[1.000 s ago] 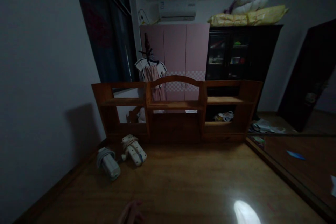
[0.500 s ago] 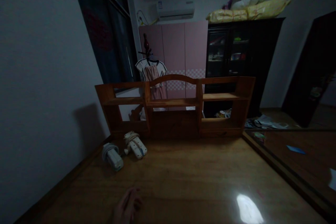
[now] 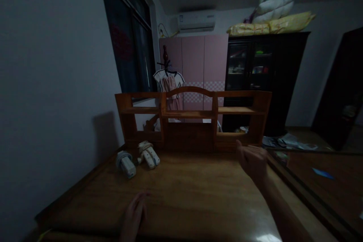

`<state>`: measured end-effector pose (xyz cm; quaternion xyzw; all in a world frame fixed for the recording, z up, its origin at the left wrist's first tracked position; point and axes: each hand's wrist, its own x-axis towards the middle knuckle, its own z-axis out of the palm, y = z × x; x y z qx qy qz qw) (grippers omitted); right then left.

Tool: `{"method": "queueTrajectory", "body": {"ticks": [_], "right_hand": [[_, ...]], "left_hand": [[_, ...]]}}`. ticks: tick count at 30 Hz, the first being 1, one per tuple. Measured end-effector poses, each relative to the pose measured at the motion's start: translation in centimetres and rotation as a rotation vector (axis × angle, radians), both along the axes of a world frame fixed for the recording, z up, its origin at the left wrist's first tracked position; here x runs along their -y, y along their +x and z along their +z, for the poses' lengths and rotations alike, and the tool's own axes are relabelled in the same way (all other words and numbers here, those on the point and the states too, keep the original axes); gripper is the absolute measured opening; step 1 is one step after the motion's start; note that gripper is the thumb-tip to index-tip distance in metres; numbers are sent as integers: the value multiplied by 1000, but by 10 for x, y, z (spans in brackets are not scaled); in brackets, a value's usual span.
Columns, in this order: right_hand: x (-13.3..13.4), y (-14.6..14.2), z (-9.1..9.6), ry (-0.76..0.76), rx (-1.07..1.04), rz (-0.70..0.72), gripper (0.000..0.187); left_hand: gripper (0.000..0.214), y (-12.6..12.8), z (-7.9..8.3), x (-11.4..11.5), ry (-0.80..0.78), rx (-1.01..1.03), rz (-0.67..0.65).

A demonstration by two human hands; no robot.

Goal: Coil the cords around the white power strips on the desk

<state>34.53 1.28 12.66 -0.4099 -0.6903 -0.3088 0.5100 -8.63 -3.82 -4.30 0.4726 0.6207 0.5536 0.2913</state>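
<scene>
My left hand (image 3: 134,213) is low in the view over the wooden tabletop (image 3: 181,193). Its fingers are loosely stretched and slightly bent, with nothing in them. My right hand (image 3: 252,160) is raised over the right side of the tabletop, near the foot of the wooden shelf unit (image 3: 188,113). Its fingers look folded in and the thumb sticks out to the left; no object shows in it. Beyond my left hand lie two white power strips with wound cords, one (image 3: 126,166) nearer the wall and another (image 3: 149,155) close to the shelf.
A wall (image 3: 68,102) borders the tabletop on the left, and a raised wooden edge (image 3: 300,193) runs along the right. Past it a blue sheet (image 3: 322,173) lies on a brown surface. Behind the shelf stand clothes on a rack (image 3: 169,79), pink wardrobe (image 3: 193,58) and dark cabinet (image 3: 286,75).
My right hand has come into view from the lower right and now reaches over the tabletop. My left hand stays almost in place. The camera view has tilted up slightly.
</scene>
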Motion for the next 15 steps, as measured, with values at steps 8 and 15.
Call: {"method": "queueTrajectory", "body": {"ticks": [8,15], "right_hand": [[-68,-30,-117,-504,-278,3,70],[-70,-28,-137,-698,-366,140,65]], "left_hand": [[42,25,55,-100,87,-454,108],[69,36,76,-183,91,-713,398]]}}
